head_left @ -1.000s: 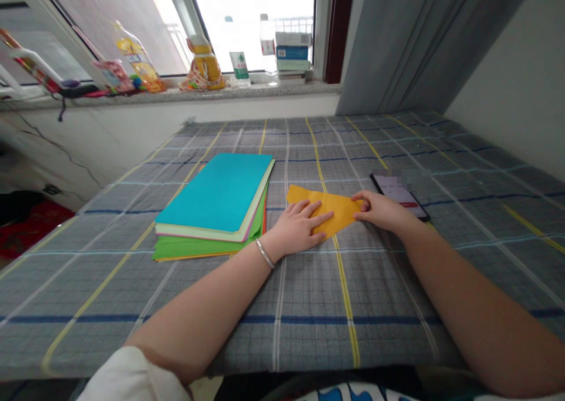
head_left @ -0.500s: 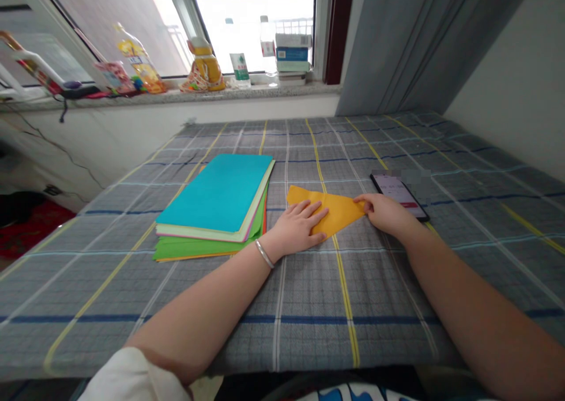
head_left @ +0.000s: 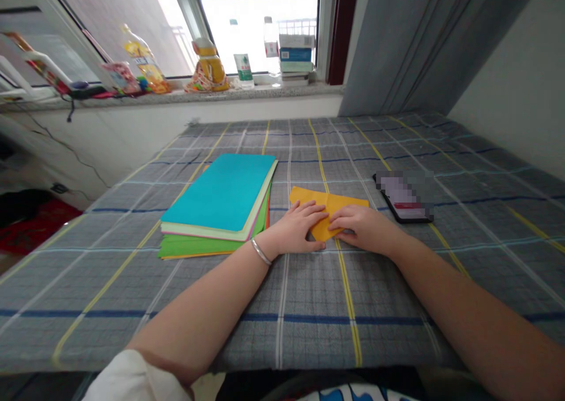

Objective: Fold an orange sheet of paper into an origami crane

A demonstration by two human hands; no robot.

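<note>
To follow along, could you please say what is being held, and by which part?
The left hand and right hand press the orange paper flat, near its lower point.

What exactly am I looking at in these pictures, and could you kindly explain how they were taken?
No machine is involved here: a person is working with two bare hands, and a camera worn on their head took these pictures, looking forward and down, so the forearms come in from the bottom. The left hand, which wears a silver bangle, and the right hand both lie flat on a folded piece of orange paper, pressing on it rather than gripping it. Also on the checked grey cloth are a stack of coloured paper, turquoise on top, and a phone.
</note>
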